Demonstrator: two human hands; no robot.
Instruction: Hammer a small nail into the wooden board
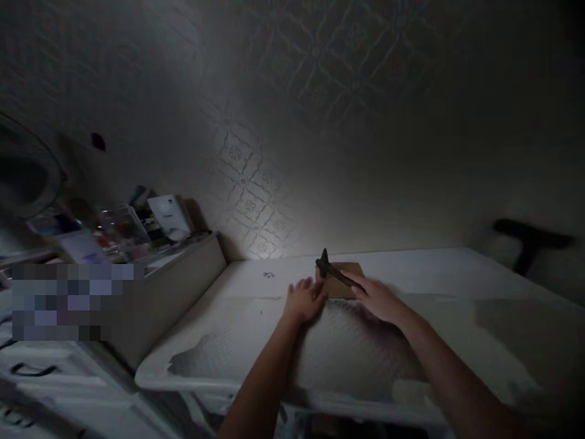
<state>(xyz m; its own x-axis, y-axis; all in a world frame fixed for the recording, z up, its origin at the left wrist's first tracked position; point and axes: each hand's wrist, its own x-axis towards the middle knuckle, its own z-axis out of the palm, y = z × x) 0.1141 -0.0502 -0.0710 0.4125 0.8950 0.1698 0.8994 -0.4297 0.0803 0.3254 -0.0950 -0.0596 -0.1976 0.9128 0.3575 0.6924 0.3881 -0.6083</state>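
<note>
In the head view my right hand (pixel 381 299) is wrapped round the handle of a hammer (pixel 340 275). Its dark head is raised over the left part of a flat brown board (pixel 351 268) on the white table. My left hand (pixel 304 302) rests at the board's left edge, fingers spread and the thumb near the front left corner. It is too dim to see anything small under that thumb. Left of the board lie several small dark pieces (pixel 268 275), perhaps nails; their kind is unclear.
The white table (pixel 228 360) has a patchy covering along its front and stands against a patterned wall. To the left, a cabinet (pixel 178 274) carries a white box (pixel 169 213), clear containers and a round mirror (pixel 27 171). A dark chair armrest (pixel 532 235) stands at right.
</note>
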